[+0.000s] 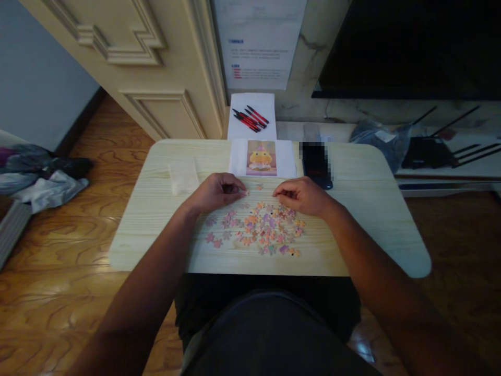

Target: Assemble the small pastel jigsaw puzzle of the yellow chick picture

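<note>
A clear plastic bag (182,177) is seen just left of the left hand, flat on the table (364,219). The left hand (214,192) is rested palm down, fingers curled; a small puzzle piece (245,192) is pinched at its fingertips. A single loose piece (259,186) is seen between the two hands. The puzzle pieces (258,228) are spread just below and between both hands: small pastel pink, orange and purple shapes in a loose heap, its long axis running left to right; which way single pieces point is too small to tell. Beyond the hands, a reference picture (261,157) of a yellow chick is laid upright on white paper. The right hand (302,196) is laid on the heap's upper right edge, fingers bent inward; whether a piece is held cannot be told. A dark phone (315,164) lies just beyond the right hand.
</note>
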Available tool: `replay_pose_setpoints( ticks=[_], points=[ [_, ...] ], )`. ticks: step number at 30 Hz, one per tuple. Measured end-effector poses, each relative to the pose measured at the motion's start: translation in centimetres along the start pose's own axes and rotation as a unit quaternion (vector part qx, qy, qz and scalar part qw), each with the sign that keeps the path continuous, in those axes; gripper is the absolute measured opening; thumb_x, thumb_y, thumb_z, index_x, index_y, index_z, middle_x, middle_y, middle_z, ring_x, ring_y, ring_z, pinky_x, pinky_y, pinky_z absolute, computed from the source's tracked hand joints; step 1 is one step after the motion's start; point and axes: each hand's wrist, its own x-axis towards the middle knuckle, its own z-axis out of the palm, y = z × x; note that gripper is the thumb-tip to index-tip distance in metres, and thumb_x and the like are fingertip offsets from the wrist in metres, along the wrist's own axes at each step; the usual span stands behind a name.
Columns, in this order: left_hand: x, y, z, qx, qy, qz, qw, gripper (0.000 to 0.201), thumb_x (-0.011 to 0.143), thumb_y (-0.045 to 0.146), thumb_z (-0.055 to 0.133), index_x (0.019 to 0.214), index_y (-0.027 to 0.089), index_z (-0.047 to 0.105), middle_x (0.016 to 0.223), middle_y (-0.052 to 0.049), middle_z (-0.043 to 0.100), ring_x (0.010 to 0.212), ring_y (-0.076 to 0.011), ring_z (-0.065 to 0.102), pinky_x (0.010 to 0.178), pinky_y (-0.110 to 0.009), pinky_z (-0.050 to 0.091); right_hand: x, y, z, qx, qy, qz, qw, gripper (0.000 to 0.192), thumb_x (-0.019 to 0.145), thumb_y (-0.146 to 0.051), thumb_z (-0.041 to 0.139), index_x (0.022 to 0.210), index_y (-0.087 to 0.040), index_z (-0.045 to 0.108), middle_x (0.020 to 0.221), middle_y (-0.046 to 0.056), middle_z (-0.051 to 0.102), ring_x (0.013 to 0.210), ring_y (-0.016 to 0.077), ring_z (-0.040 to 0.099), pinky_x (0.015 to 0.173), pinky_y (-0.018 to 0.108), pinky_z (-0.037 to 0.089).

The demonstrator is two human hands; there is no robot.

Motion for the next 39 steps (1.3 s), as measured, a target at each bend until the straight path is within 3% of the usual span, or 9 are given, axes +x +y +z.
replay_pose_setpoints(
  ticks=[5,11,22,30,34,39],
  points=[
    [0.0,-0.2,0.2,-0.004,-0.001,0.008,1.000,0.025,0.088,0.037,0.088,0.098,0.013,0.087,0.067,0.001,0.061,0.059,-0.0092,0.049,0.054,-0.023,0.037,0.2,-0.4,0.9,0.012,0.021,-0.048,0.999,0.018,0.101,-0.027,0.069,0.108,-0.021,0.084,0.098,0.006,0.080,0.077,0.0163,0.071,0.072,0.031,0.055],
    [0.0,0.3,0.8,0.028,-0.009,0.033,0.999,0.022,0.091,0.035,0.085,0.101,0.015,0.089,0.083,-0.007,0.075,0.070,-0.0125,0.059,0.063,-0.026,0.045,0.3,-1.1,1.9,-0.019,-0.002,-0.070,0.997,0.021,0.102,-0.025,0.072,0.118,-0.026,0.084,0.112,0.006,0.080,0.095,0.0207,0.075,0.083,0.034,0.058],
    [0.1,0.4,1.0,0.017,-0.016,0.032,0.999,0.017,0.089,0.031,0.087,0.095,0.016,0.088,0.070,0.001,0.061,0.063,-0.0103,0.051,0.060,-0.025,0.040,0.3,-1.7,2.0,-0.073,-0.023,-0.055,0.996,0.020,0.101,-0.027,0.078,0.119,-0.026,0.085,0.114,0.006,0.079,0.102,0.0234,0.076,0.089,0.036,0.057],
    [0.1,0.1,0.9,0.032,-0.016,0.041,0.999,0.014,0.089,0.029,0.087,0.095,0.016,0.089,0.076,-0.002,0.068,0.068,-0.0117,0.056,0.063,-0.026,0.043,0.4,-1.5,1.9,-0.029,-0.015,-0.064,0.997,0.018,0.101,-0.023,0.070,0.110,-0.025,0.085,0.104,0.005,0.080,0.086,0.0193,0.072,0.079,0.034,0.054],
    [0.2,-0.1,0.6,0.042,-0.027,0.064,0.997,0.012,0.091,0.026,0.085,0.099,0.017,0.090,0.087,-0.007,0.078,0.076,-0.0137,0.066,0.071,-0.027,0.052,0.4,-1.3,1.8,-0.019,-0.008,-0.063,0.998,0.019,0.101,-0.022,0.068,0.108,-0.025,0.085,0.102,0.005,0.081,0.087,0.0192,0.073,0.080,0.033,0.053],
    [0.3,-0.3,0.4,0.037,-0.043,0.088,0.994,0.012,0.094,0.024,0.083,0.102,0.020,0.090,0.094,-0.007,0.083,0.083,-0.0151,0.072,0.080,-0.028,0.057,0.4,-1.0,1.7,-0.007,-0.006,-0.065,0.998,0.018,0.098,-0.022,0.069,0.107,-0.022,0.084,0.087,0.002,0.079,0.073,0.0160,0.067,0.073,0.031,0.049]
  ],
)
